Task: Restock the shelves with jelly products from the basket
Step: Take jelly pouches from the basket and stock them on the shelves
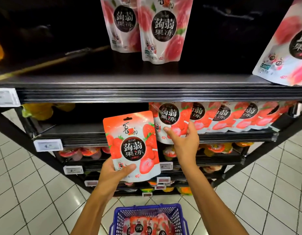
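My left hand [115,173] grips the bottom corner of a red strawberry jelly pouch [132,143] and holds it upright in front of the second shelf [79,133]. My right hand [184,138] grips the lower edge of another strawberry pouch [169,119] that stands at the left end of a row of like pouches [231,116] on that shelf. Below, on the floor, a blue basket [147,212] holds several more strawberry pouches [147,224].
The top shelf [130,85] carries pink peach pouches [160,29] at the middle and one [286,46] at the right. Yellow jelly packs [40,111] sit at the second shelf's left. Lower shelves hold jelly cups [82,152]. Price tags [48,145] line the edges. White tiled floor surrounds the rack.
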A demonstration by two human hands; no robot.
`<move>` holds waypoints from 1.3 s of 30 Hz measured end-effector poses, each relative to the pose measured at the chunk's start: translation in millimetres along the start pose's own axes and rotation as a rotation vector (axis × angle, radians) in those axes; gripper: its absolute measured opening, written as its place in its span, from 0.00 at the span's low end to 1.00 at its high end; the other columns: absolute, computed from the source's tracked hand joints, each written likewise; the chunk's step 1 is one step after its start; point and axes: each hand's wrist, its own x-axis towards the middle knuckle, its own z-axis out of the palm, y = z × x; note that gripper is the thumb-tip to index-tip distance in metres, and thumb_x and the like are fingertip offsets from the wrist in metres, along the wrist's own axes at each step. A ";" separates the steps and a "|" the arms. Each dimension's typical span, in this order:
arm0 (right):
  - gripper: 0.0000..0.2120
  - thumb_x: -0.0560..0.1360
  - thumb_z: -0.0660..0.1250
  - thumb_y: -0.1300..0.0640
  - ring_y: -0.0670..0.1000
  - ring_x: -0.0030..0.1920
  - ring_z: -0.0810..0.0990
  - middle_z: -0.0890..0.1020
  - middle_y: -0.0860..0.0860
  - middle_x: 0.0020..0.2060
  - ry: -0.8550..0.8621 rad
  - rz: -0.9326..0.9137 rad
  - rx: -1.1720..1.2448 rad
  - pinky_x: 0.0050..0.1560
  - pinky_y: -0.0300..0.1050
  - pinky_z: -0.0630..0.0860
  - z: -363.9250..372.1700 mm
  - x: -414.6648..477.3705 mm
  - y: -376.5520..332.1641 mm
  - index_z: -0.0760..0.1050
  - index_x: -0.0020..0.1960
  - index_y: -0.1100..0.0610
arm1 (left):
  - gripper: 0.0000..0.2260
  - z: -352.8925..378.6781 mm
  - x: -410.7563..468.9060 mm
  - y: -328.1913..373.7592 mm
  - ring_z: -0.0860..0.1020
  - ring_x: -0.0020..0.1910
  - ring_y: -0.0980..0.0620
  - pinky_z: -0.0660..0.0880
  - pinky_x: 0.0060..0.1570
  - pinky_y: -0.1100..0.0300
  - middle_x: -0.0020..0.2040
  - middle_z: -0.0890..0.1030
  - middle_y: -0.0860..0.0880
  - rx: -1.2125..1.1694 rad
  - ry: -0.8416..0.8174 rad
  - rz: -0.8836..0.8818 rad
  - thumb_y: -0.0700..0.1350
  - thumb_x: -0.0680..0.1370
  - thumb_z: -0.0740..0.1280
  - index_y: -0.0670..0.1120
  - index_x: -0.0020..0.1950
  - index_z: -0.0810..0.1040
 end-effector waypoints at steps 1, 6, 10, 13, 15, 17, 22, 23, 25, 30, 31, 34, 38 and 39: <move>0.22 0.66 0.80 0.52 0.41 0.47 0.81 0.83 0.44 0.46 0.015 -0.015 -0.007 0.51 0.41 0.78 5.1 2.2 0.0 0.77 0.57 0.53 | 0.17 -1.2 1.1 0.9 0.85 0.49 0.44 0.82 0.40 0.56 0.50 0.86 0.44 -0.002 -0.004 0.003 0.40 0.66 0.80 0.54 0.51 0.84; 0.23 0.67 0.79 0.53 0.40 0.48 0.80 0.82 0.43 0.48 0.028 -0.045 -0.038 0.52 0.37 0.77 24.5 11.6 1.9 0.74 0.58 0.51 | 0.16 -3.9 7.1 4.2 0.85 0.48 0.45 0.81 0.42 0.58 0.50 0.86 0.45 0.004 -0.026 0.011 0.39 0.65 0.77 0.53 0.51 0.85; 0.23 0.66 0.80 0.52 0.35 0.42 0.78 0.80 0.40 0.43 -0.057 -0.061 -0.131 0.45 0.28 0.72 18.2 12.0 9.6 0.73 0.56 0.52 | 0.17 -3.7 8.6 2.8 0.85 0.48 0.45 0.82 0.40 0.54 0.50 0.86 0.44 0.030 -0.049 -0.009 0.44 0.64 0.80 0.53 0.51 0.84; 0.21 0.68 0.78 0.50 0.39 0.47 0.79 0.82 0.43 0.46 -0.097 -0.052 -0.217 0.50 0.30 0.72 1.9 5.2 16.1 0.76 0.57 0.55 | 0.18 -2.7 10.0 -0.5 0.85 0.48 0.45 0.82 0.41 0.56 0.51 0.86 0.45 0.020 -0.057 -0.015 0.42 0.64 0.80 0.54 0.51 0.84; 0.19 0.71 0.77 0.52 0.45 0.55 0.78 0.81 0.43 0.51 -0.074 -0.063 -0.282 0.58 0.38 0.74 -9.5 0.3 19.5 0.77 0.59 0.53 | 0.16 -0.2 11.7 -2.9 0.85 0.49 0.46 0.81 0.42 0.58 0.51 0.86 0.46 0.014 -0.068 -0.015 0.41 0.66 0.77 0.54 0.52 0.84; 0.15 0.72 0.75 0.53 0.48 0.56 0.76 0.81 0.43 0.48 -0.035 -0.085 -0.362 0.57 0.42 0.74 -17.1 -2.8 21.6 0.80 0.58 0.52 | 0.16 3.4 13.4 -5.1 0.85 0.48 0.47 0.81 0.42 0.59 0.50 0.86 0.47 0.015 -0.071 -0.015 0.40 0.67 0.75 0.54 0.51 0.84; 0.08 0.75 0.73 0.54 0.48 0.47 0.78 0.85 0.46 0.43 0.044 -0.033 -0.390 0.49 0.51 0.77 -17.5 2.4 23.9 0.83 0.54 0.51 | 0.16 12.2 15.4 -9.3 0.85 0.49 0.47 0.81 0.42 0.58 0.51 0.86 0.46 0.000 -0.091 -0.018 0.40 0.67 0.76 0.54 0.52 0.84; 0.08 0.75 0.72 0.54 0.48 0.44 0.79 0.85 0.46 0.42 0.057 -0.031 -0.394 0.47 0.51 0.77 -16.1 3.8 23.4 0.84 0.53 0.51 | 0.16 13.6 15.6 -9.5 0.85 0.49 0.47 0.81 0.42 0.58 0.50 0.86 0.47 -0.003 -0.085 -0.024 0.40 0.66 0.76 0.54 0.52 0.84; 0.07 0.75 0.73 0.54 0.50 0.39 0.80 0.85 0.48 0.39 0.082 -0.025 -0.401 0.44 0.52 0.78 -12.0 6.5 23.7 0.84 0.52 0.51 | 0.16 14.9 15.9 -10.7 0.85 0.48 0.48 0.81 0.41 0.59 0.50 0.86 0.47 -0.010 -0.069 -0.038 0.42 0.65 0.77 0.54 0.51 0.85; 0.08 0.75 0.72 0.50 0.46 0.35 0.80 0.86 0.43 0.39 0.118 -0.025 -0.464 0.39 0.47 0.78 -2.7 11.8 25.6 0.83 0.53 0.48 | 0.16 11.4 15.2 -13.1 0.85 0.49 0.45 0.81 0.41 0.57 0.51 0.86 0.45 -0.012 -0.038 -0.055 0.40 0.65 0.76 0.52 0.51 0.85; 0.07 0.75 0.72 0.49 0.45 0.34 0.80 0.86 0.42 0.39 0.124 -0.026 -0.475 0.39 0.47 0.78 -3.0 12.4 25.9 0.83 0.52 0.48 | 0.16 10.6 15.0 -13.1 0.85 0.49 0.45 0.81 0.41 0.56 0.51 0.86 0.44 -0.011 -0.033 -0.059 0.40 0.65 0.76 0.51 0.51 0.84; 0.07 0.75 0.72 0.49 0.45 0.34 0.80 0.86 0.42 0.40 0.160 -0.014 -0.477 0.39 0.48 0.79 -6.5 12.3 27.8 0.83 0.51 0.47 | 0.18 9.3 15.5 -13.0 0.85 0.49 0.43 0.82 0.40 0.54 0.51 0.86 0.43 0.005 -0.024 -0.065 0.40 0.65 0.79 0.49 0.53 0.83; 0.07 0.75 0.72 0.49 0.44 0.34 0.80 0.86 0.44 0.41 0.201 0.024 -0.485 0.41 0.50 0.80 -15.5 13.9 30.5 0.83 0.52 0.48 | 0.17 13.1 17.7 -12.3 0.85 0.50 0.44 0.81 0.42 0.56 0.52 0.86 0.43 -0.011 -0.031 -0.052 0.41 0.65 0.77 0.50 0.53 0.84; 0.08 0.75 0.72 0.49 0.43 0.33 0.80 0.86 0.44 0.41 0.203 0.027 -0.477 0.41 0.50 0.80 -17.9 14.8 31.0 0.82 0.52 0.48 | 0.17 15.0 18.3 -11.8 0.85 0.50 0.44 0.81 0.42 0.56 0.52 0.86 0.43 -0.014 -0.034 -0.052 0.41 0.65 0.77 0.51 0.53 0.84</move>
